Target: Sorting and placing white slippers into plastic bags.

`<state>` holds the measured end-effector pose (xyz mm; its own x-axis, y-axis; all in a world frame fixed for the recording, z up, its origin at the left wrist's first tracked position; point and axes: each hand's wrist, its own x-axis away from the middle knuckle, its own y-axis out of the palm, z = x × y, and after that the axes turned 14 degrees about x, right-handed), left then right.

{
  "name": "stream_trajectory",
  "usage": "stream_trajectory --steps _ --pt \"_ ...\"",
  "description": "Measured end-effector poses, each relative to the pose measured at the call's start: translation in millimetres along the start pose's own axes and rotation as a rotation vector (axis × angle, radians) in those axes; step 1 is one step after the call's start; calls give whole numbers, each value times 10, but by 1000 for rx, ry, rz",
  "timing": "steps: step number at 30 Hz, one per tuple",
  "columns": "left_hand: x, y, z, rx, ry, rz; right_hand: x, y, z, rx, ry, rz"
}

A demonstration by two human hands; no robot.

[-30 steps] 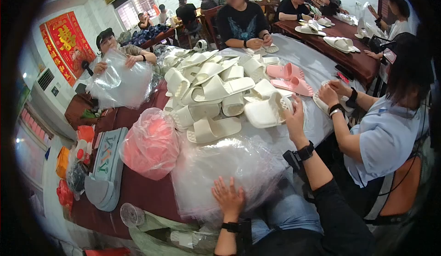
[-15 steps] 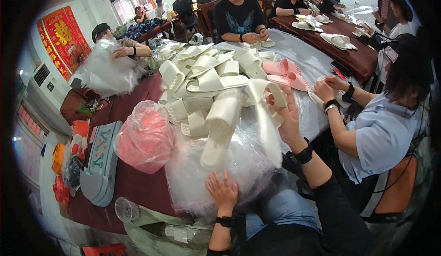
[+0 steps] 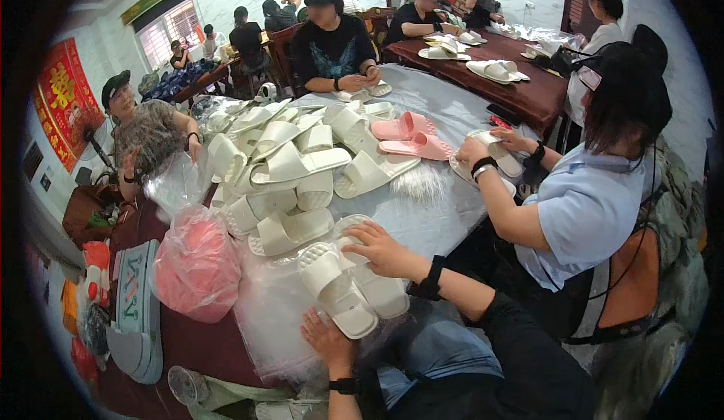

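Observation:
Two white slippers, one with a ribbed footbed (image 3: 338,288) and one partly under my fingers (image 3: 383,290), lie side by side in front of me on a stack of clear plastic bags (image 3: 271,311). My right hand (image 3: 385,250) rests over the toe end of the right slipper, fingers stretched out. Beside the left slipper's near end, my left hand (image 3: 328,338) lies on the plastic with its fingers spread. A large heap of white slippers (image 3: 290,165) fills the table just beyond. A pair of pink slippers (image 3: 413,145) sits at the heap's right.
A pink bundle in clear plastic (image 3: 197,265) stands left of the bags, beside a grey slipper-shaped box (image 3: 137,311). A clear cup (image 3: 187,384) is at the near left edge. At my right a person in light blue (image 3: 581,201) handles white slippers; others sit across.
The slipper my right hand held raised is now down beside the other one. My right hand has come lower and nearer. The whole view has turned right.

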<state>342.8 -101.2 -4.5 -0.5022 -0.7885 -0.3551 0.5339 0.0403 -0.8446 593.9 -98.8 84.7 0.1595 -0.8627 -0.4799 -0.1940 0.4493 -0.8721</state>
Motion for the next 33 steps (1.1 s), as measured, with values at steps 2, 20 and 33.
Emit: stream_trajectory --steps 2,20,33 --pt "-13 -9 5 2 -9 -8 -55 15 -93 194 132 129" --pt "52 167 -274 -85 37 67 193 477 -734 -29 188 -25" --pt "21 -87 25 -60 -80 -65 170 567 -845 -164 263 -176"
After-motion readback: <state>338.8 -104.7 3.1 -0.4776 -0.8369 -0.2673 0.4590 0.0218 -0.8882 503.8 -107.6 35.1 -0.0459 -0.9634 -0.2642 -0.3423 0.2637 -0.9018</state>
